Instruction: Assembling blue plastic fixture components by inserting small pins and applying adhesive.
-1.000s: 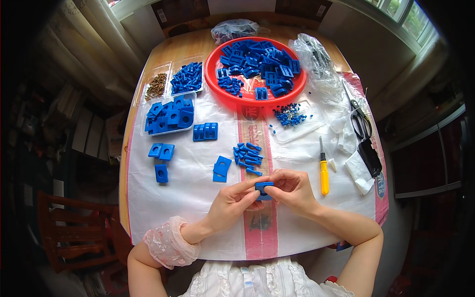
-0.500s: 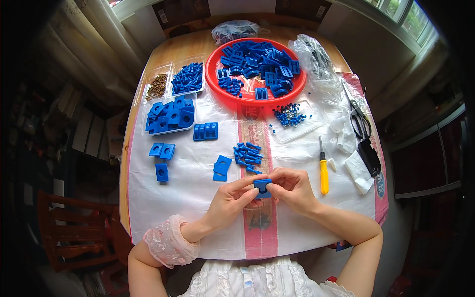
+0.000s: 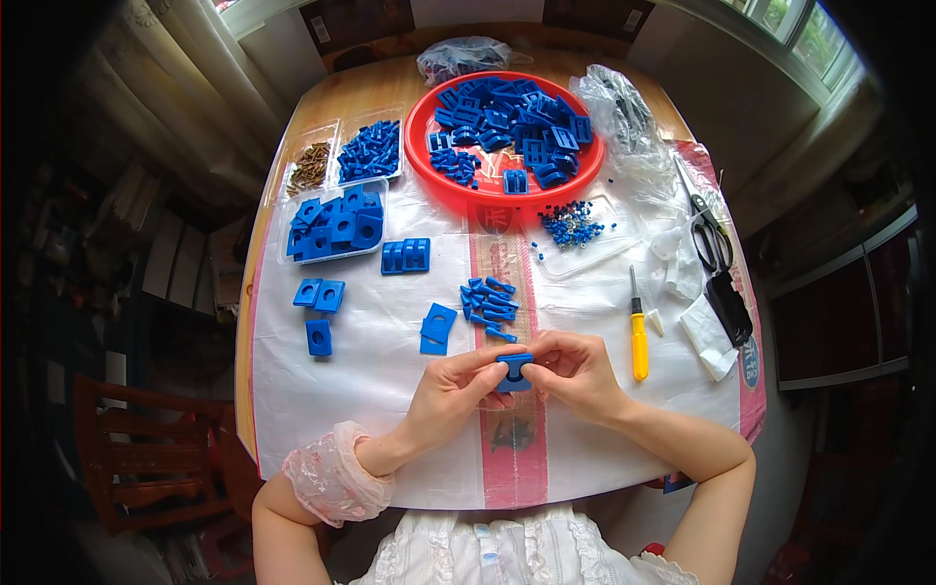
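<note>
Between both hands, over the pink stripe of the table cover, is a small blue plastic block [image 3: 515,369] with a dark round opening. My left hand [image 3: 456,388] pinches its left side with thumb and fingers. On the opposite side, my right hand [image 3: 577,375] grips it with thumb and forefinger. Just beyond the fingers lies a loose pile of slim blue plastic pieces [image 3: 490,304]. Left of that pile, two flat blue plates [image 3: 437,330] overlap, the upper one with a round hole. Fingers hide part of the block's edges.
A red basin [image 3: 417,161] of blue parts stands at the back. Clear boxes hold blue holed plates [image 3: 336,229], small blue parts [image 3: 370,153] and brass-coloured screws [image 3: 310,169]. Tiny blue-and-white pieces [image 3: 573,226] lie right of centre, near a yellow-handled screwdriver [image 3: 639,341] and black-handled scissors [image 3: 712,244].
Both hands stay on the blue block, which has shifted very slightly left. Nothing else on the table has visibly moved.
</note>
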Demonstrator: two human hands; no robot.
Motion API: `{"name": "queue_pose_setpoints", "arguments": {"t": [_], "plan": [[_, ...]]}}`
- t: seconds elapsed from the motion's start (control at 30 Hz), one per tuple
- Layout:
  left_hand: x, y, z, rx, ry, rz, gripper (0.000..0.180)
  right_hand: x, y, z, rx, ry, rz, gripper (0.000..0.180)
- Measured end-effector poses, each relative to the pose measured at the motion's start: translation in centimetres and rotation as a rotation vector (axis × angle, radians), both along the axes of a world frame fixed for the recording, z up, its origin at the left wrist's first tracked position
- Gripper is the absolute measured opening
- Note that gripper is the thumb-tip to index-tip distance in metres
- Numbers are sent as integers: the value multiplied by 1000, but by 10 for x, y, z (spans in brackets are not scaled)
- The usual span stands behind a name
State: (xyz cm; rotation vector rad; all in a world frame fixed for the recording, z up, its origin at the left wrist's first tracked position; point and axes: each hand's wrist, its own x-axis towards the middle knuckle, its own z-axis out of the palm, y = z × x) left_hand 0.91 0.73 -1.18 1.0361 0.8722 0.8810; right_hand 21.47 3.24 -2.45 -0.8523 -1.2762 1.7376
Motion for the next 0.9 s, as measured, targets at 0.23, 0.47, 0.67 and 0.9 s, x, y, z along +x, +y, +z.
{"name": "queue_pose_setpoints", "arguments": {"t": [0.23,0.47,0.67,0.9], "plan": [[0,-2,1,-10,-18,34,31,1,3,-6,132,43,60,22],[0,-2,-2,-2,-5,44,31,-1,1,1,82,23,72,24],[1,-2,-2,-18,-8,31,31,1,0,-2,78,2,72,23],[0,-2,1,-21,-7,26,30,0,1,-1,77,8,82,22]]}}
